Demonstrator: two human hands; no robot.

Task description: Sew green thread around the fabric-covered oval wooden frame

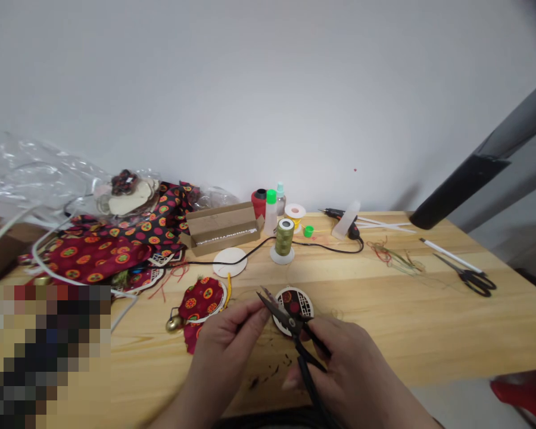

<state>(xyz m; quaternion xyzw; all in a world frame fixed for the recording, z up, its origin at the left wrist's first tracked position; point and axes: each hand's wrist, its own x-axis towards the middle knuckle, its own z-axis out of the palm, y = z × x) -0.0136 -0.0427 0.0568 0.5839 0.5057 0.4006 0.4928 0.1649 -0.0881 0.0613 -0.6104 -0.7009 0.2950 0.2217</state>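
Note:
My right hand [348, 354] grips a pair of black-handled scissors [291, 322], its blades parted and pointing up and left. Close to the blade tips, the fingers of my left hand [226, 345] are pinched together; whatever lies between them is too small to make out. Behind the scissors is a round white-rimmed ornament [304, 298] with dark patterned cloth and a lattice cutout, partly covered by the blades. Small dark scraps [274, 372] lie on the table below. Left of my hands rests a red patterned cloth piece [201, 301] with a brass bell [174, 323].
An olive thread spool [284, 241], a green-capped bottle [271, 217] and a cardboard box [223, 232] stand behind. A black cord [259, 247] leads to a glue gun [339, 215]. Other scissors [469, 279] lie at right; patterned cloth [98, 256] is heaped at left.

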